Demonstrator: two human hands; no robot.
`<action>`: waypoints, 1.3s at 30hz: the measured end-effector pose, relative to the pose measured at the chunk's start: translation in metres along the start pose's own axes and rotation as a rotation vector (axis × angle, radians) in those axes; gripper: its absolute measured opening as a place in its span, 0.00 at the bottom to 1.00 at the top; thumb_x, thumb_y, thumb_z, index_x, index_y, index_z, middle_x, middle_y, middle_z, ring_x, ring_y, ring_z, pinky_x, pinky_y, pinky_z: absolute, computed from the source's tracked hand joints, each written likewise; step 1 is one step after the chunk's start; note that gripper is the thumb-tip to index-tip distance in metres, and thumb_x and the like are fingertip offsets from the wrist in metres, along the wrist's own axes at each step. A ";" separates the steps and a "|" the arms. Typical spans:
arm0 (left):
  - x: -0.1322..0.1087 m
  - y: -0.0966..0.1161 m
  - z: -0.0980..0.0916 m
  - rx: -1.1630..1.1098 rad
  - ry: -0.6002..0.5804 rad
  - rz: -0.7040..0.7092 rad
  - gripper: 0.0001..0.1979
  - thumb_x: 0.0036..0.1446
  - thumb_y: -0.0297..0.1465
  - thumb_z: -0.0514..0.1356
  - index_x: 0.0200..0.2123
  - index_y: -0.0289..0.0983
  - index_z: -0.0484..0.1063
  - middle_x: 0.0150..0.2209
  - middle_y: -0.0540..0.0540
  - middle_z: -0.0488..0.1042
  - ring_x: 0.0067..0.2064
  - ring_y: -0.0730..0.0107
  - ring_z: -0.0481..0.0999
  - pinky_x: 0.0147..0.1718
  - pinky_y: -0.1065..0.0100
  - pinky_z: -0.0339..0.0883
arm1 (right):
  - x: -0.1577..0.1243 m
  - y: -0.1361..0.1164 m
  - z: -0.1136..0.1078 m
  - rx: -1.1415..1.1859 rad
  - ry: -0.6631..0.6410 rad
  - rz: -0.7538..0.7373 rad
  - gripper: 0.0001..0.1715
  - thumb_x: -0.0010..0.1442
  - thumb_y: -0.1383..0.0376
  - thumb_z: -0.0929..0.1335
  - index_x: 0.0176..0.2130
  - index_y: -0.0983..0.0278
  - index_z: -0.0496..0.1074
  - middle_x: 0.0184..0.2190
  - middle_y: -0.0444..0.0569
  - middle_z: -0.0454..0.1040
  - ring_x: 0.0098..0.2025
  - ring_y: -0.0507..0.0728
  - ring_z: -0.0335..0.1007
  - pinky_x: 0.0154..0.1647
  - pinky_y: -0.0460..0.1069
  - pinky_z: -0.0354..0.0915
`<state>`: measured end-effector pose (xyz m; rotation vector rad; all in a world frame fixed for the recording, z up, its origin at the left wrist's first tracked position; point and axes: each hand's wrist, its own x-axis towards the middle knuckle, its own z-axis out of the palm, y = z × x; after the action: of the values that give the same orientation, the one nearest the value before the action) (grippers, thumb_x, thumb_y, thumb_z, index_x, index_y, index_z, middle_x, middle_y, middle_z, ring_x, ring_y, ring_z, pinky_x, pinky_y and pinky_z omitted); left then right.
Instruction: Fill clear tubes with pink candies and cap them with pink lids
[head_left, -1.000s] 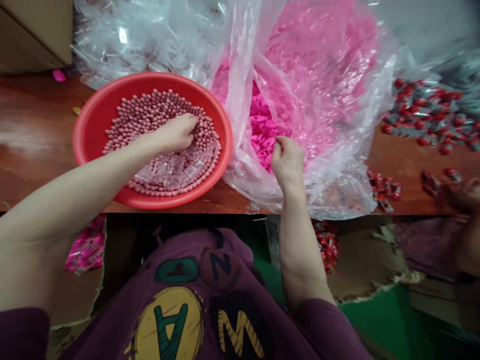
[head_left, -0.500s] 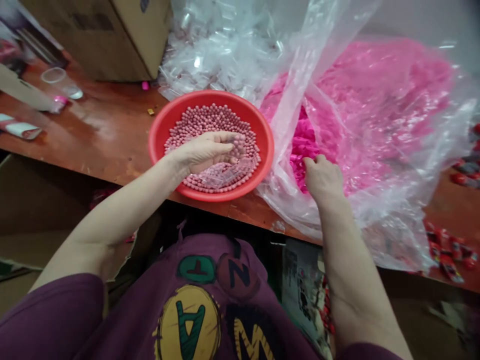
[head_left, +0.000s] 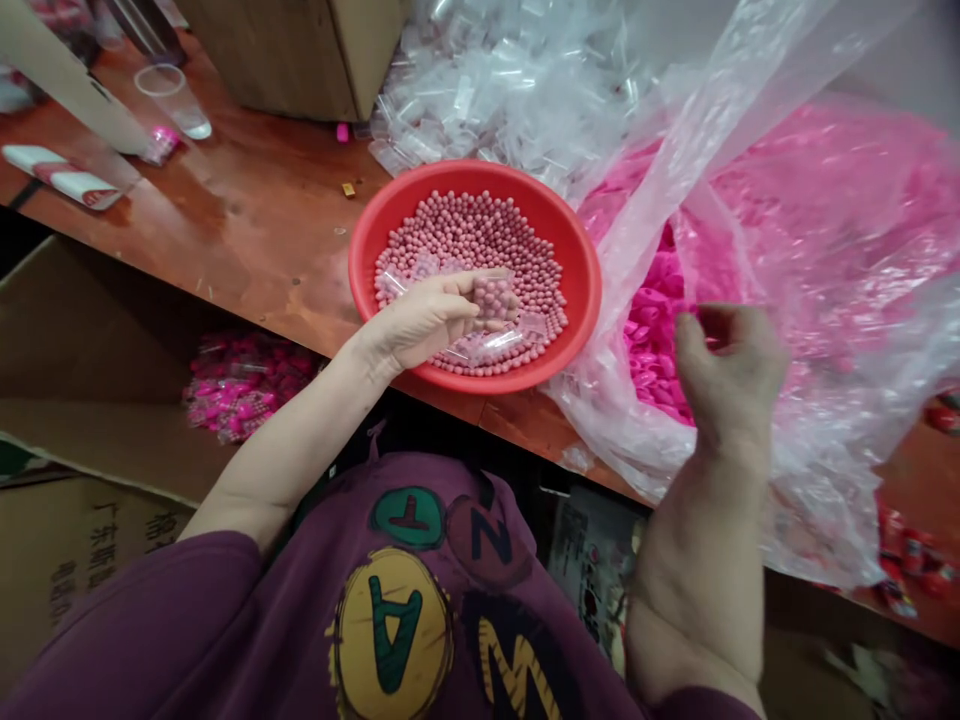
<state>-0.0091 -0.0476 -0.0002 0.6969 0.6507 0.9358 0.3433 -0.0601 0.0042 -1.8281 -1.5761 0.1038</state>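
Observation:
My left hand (head_left: 439, 312) is closed around a small clear container (head_left: 493, 297) filled with pink beads, held above a red basin (head_left: 361, 275). Inside the basin lie many loose pink beads (head_left: 472, 225), with clear containers (head_left: 499, 343) on top of them. To the right, my right hand (head_left: 735, 365) is raised over the opening of a clear plastic bag (head_left: 600, 430). Its thumb and forefinger pinch together at what looks like a small bright pink piece, mostly hidden. Many similar bright pink pieces (head_left: 656, 345) fill the bag.
Behind the basin is a heap of empty clear containers (head_left: 517, 90). A cardboard box (head_left: 300, 60) and a clear cup (head_left: 176, 103) stand at the back left. Below the table edge, an open carton (head_left: 112, 430) holds pink-capped filled containers (head_left: 244, 385). Red items (head_left: 911, 550) lie at the right.
My right hand has come up out of the pink pieces, away from the bag's opening. My left hand still holds the container over the basin. The whole view has shifted.

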 end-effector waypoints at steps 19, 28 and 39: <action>0.005 -0.020 -0.012 0.087 -0.035 0.097 0.19 0.60 0.39 0.78 0.51 0.36 0.85 0.44 0.44 0.85 0.40 0.71 0.82 0.37 0.72 0.74 | -0.042 -0.138 0.086 0.652 -0.110 -0.309 0.06 0.72 0.63 0.74 0.46 0.57 0.86 0.43 0.45 0.88 0.45 0.58 0.85 0.52 0.55 0.79; 0.002 -0.019 -0.002 0.127 0.121 0.146 0.08 0.68 0.27 0.70 0.49 0.36 0.85 0.40 0.47 0.82 0.35 0.76 0.77 0.33 0.74 0.71 | -0.046 -0.142 0.082 0.600 -0.087 -0.240 0.07 0.72 0.62 0.74 0.46 0.57 0.86 0.42 0.44 0.88 0.43 0.57 0.85 0.48 0.54 0.80; 0.001 -0.016 0.000 0.099 0.122 0.119 0.07 0.70 0.25 0.66 0.48 0.36 0.84 0.38 0.47 0.81 0.33 0.77 0.75 0.33 0.74 0.71 | -0.047 -0.147 0.090 0.582 -0.092 -0.233 0.06 0.73 0.62 0.74 0.46 0.58 0.85 0.42 0.45 0.88 0.44 0.57 0.84 0.49 0.53 0.78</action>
<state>-0.0004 -0.0538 -0.0128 0.7773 0.7734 1.0680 0.1647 -0.0608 0.0000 -1.1976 -1.5973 0.4900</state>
